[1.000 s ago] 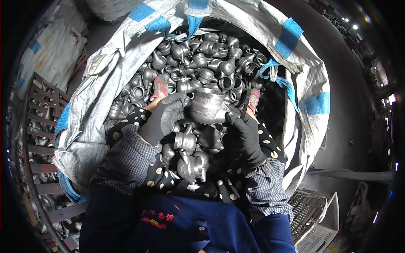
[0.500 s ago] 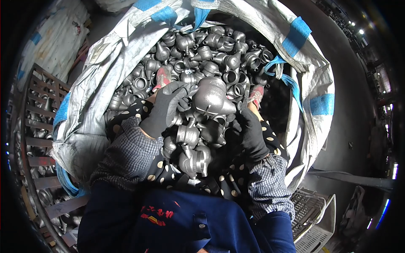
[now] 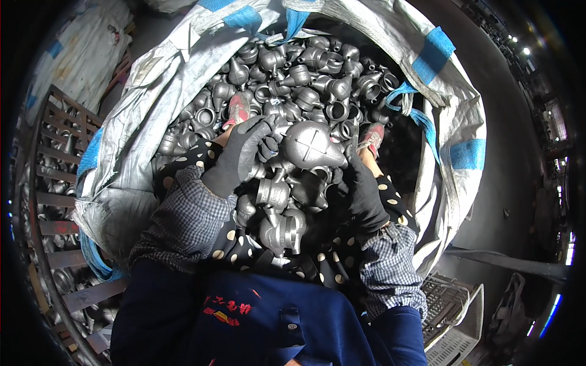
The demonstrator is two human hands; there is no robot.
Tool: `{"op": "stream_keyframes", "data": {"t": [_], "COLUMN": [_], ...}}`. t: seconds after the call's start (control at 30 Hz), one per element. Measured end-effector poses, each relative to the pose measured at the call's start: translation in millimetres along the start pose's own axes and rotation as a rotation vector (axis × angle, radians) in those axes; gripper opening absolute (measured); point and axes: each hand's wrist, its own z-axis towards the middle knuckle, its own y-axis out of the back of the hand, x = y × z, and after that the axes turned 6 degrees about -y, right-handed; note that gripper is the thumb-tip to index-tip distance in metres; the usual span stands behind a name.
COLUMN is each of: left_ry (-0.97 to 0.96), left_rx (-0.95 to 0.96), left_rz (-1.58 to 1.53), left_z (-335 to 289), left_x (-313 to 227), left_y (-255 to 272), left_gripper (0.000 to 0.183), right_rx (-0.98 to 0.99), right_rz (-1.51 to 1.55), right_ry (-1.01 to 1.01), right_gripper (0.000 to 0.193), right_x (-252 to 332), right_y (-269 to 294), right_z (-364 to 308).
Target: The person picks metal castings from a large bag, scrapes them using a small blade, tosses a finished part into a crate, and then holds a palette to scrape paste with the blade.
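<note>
Holding up a rounded metal casting [image 3: 311, 145] between us and the pile, we have its domed, cross-marked end facing us and its spout pointing right. Our left hand [image 3: 241, 155] appears to pinch it at the left side with curled fingers, though part of the grip is hidden. Our right hand [image 3: 364, 192] is by the spout's end, fingers bent; we cannot tell whether they clasp it or only lie against it. Close to that hand a thin dark strip [image 3: 354, 139] stands up. To do this well, we judge it best to bear the weight on the left, steady the spout lightly on the right, and leave the domed face uncovered.

Around us, from the left, comes a slatted rack [image 3: 58, 227] with more metal pieces behind it, then the white wall of the sack [image 3: 143, 131]. Inside are our left shoe [image 3: 239, 108], the pile [image 3: 296, 76] of similar castings and our right shoe [image 3: 371, 139]. Nearer castings [image 3: 282, 232] between our knees crowd the space below, so lowering our hands would risk a knock. Farther right, a blue strap [image 3: 425, 129] hangs inside the sack and might snag a sleeve; beyond stands a crate [image 3: 455, 351].
</note>
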Motion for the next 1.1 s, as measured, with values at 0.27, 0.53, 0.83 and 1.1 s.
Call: {"op": "stream_keyframes", "data": {"t": [0.27,0.53,0.83,1.1], "left_ry": [-0.140,-0.036,-0.017,-0.027], "left_rx": [0.083,-0.025,-0.058,-0.141], "left_rz": [0.054,0.024,0.196,0.193], "left_z": [1,5,3,9], "left_x": [-3,-3,-6,8], "left_y": [-6,-6,-9,7], "left_gripper": [0.030,0.017,0.023,0.020], "right_rx": [0.289,-0.140,-0.018,0.041], "right_rz": [-0.288,-0.578,-0.707,-0.437], "right_ry": [0.180,0.329,0.236,0.146], "right_gripper": [0.042,0.031,0.022,0.033], "right_x": [-7,-23,-11,-22], "right_y": [12,55,57,41], "right_z": [6,36,19,22]}}
